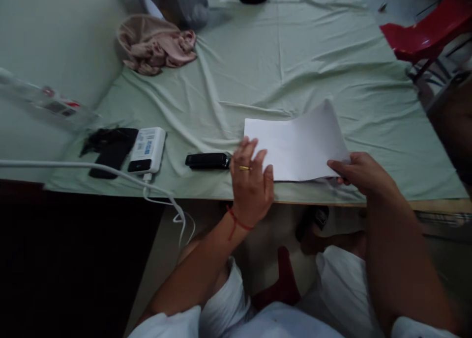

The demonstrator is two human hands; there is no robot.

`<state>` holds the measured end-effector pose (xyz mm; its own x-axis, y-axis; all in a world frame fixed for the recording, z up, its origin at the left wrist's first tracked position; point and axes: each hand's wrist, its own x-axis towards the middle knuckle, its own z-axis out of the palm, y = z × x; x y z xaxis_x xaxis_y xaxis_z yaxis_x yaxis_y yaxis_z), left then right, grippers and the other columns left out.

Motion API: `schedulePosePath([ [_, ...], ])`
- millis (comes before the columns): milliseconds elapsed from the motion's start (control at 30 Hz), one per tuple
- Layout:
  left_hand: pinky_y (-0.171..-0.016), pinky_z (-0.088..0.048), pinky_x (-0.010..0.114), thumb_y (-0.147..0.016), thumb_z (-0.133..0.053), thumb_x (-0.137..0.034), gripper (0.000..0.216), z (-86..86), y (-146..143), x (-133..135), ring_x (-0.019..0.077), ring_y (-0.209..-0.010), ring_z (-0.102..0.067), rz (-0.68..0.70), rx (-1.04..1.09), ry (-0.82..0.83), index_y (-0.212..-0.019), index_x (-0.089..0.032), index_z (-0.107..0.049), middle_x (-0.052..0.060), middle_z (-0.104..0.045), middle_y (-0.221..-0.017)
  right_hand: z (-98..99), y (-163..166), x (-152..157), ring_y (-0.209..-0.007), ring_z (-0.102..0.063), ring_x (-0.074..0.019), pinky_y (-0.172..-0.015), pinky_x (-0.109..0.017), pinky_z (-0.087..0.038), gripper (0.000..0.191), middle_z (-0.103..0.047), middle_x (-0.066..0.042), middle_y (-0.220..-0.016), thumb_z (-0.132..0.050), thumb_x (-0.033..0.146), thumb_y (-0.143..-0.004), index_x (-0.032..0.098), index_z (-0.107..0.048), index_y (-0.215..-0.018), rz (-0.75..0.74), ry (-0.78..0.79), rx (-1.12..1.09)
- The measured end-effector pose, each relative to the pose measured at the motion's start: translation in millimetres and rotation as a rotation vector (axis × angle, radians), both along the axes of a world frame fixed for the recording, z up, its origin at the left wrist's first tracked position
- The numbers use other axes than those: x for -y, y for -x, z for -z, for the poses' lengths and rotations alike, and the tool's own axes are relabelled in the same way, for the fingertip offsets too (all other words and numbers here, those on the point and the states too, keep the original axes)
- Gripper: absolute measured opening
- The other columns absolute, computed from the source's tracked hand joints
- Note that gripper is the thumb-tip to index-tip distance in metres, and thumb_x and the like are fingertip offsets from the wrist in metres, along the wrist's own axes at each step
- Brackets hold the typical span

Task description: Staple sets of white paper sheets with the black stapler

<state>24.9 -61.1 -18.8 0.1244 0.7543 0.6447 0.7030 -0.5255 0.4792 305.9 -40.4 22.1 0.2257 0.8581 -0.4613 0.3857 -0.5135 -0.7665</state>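
White rectangular paper (285, 149) lies near the front edge of the pale green fabric tablecloth (254, 77), its far right corner curling up. The right hand (363, 171) pinches its near right corner, thumb uppermost. The left hand (252, 173), fingers loosely spread, covers its left edge beside a slim black object (207, 160), possibly a stapler.

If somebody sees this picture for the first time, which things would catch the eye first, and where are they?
Probably the white paper first, bright against the near part of the pale green cloth, with the left hand at its left edge and the right hand holding its near right corner. After that, perhaps the red chair at the upper right and the crumpled pink fabric at the upper left.
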Motion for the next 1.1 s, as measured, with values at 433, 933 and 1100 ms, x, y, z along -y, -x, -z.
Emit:
schedulePosePath([
  [433,-0.108,-0.057,0.046,-0.114,-0.043,-0.033,0.027,-6.6,4.3,-14.5,0.0245,-0.115,-0.071,-0.121,0.202,0.035,-0.105,-0.023,-0.067,0.011,-0.075,-0.112,-3.8,-26.8,19.3,-0.052,-0.05,-0.0077,-0.04,-0.018,-0.044,0.028,-0.064,-0.002,-0.069,-0.094,0.031,-0.065,0.018,-0.07,-0.068,0.251,-0.14,-0.258],
  [933,-0.127,-0.051,0.035,-0.11,-0.055,-0.022,0.032,-56.4,-144.4,63.2,0.0201,-0.141,-0.068,0.953,-0.102,0.001,-0.124,-0.02,-0.083,0.007,-0.08,-0.136,43.8,49.8,-72.9,-0.101,-0.069,-0.0349,-0.088,-0.041,-0.051,0.026,-0.078,-0.023,-0.11,-0.054,0.022,-0.1,0.013,-0.077,-0.107,-0.074,-0.25,0.732],
  [1100,-0.104,-0.066,0.039,-0.11,-0.065,-0.033,0.026,-93.1,-158.3,70.4,0.0225,-0.113,-0.08,1.072,-0.338,0.161,-0.127,-0.027,-0.083,0.0,-0.084,-0.123,55.4,57.3,-83.6,-0.111,-0.068,-0.0356,-0.096,-0.041,-0.046,0.037,-0.076,-0.025,-0.118,-0.044,0.026,-0.109,0.011,-0.076,-0.121,-0.093,-0.29,0.779],
])
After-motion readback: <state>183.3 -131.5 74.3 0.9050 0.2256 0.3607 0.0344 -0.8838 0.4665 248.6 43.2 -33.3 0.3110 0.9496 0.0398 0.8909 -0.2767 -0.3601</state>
